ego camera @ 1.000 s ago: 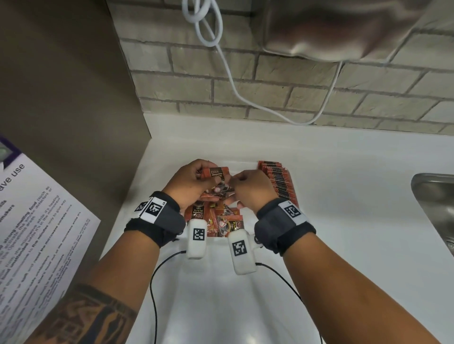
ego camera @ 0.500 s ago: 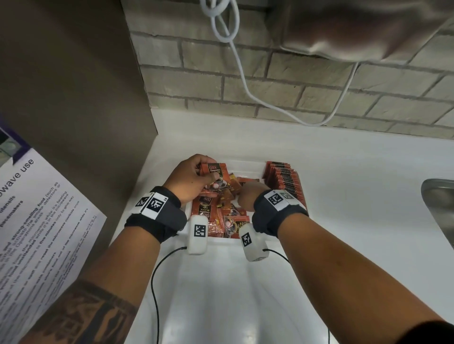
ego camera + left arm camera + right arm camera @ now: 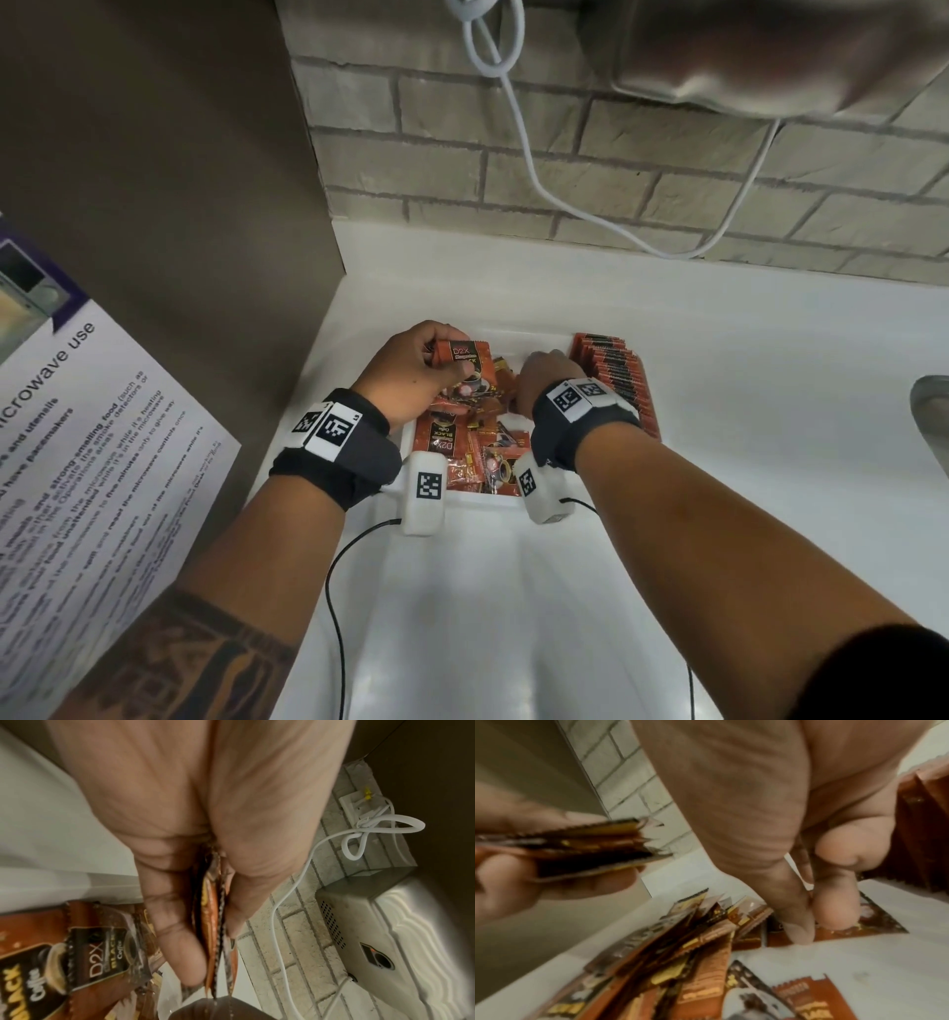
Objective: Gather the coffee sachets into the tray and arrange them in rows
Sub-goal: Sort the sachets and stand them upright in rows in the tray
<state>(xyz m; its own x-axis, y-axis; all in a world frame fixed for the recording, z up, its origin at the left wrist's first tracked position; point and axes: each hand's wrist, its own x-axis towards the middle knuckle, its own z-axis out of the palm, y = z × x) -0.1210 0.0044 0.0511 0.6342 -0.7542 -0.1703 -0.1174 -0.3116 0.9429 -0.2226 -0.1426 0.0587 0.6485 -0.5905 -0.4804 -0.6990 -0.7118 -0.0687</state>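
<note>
My left hand (image 3: pixel 436 362) hovers over the white tray (image 3: pixel 457 497) and grips a small stack of orange-brown coffee sachets (image 3: pixel 466 360). The left wrist view shows that stack (image 3: pixel 214 925) edge-on between thumb and fingers. My right hand (image 3: pixel 536 362) reaches down into the tray's far part. In the right wrist view its thumb and forefinger (image 3: pixel 813 923) pinch a single sachet (image 3: pixel 875 925) lying flat on the tray floor. A loose heap of sachets (image 3: pixel 680 953) fills the tray's left and near side. A neat upright row of sachets (image 3: pixel 619 383) stands along the right wall.
The tray sits on a white counter (image 3: pixel 744 411) in a corner, with a brown cabinet side (image 3: pixel 179 180) to the left. A brick wall (image 3: pixel 565 169) with a hanging white cable (image 3: pixel 529 169) stands behind. A steel sink edge (image 3: pixel 932 416) lies at the right and a paper notice (image 3: pixel 87 437) at the left.
My right hand left the stack held in the left hand and dropped into the far part of the tray onto a lying sachet. The left hand kept its stack, nearly still.
</note>
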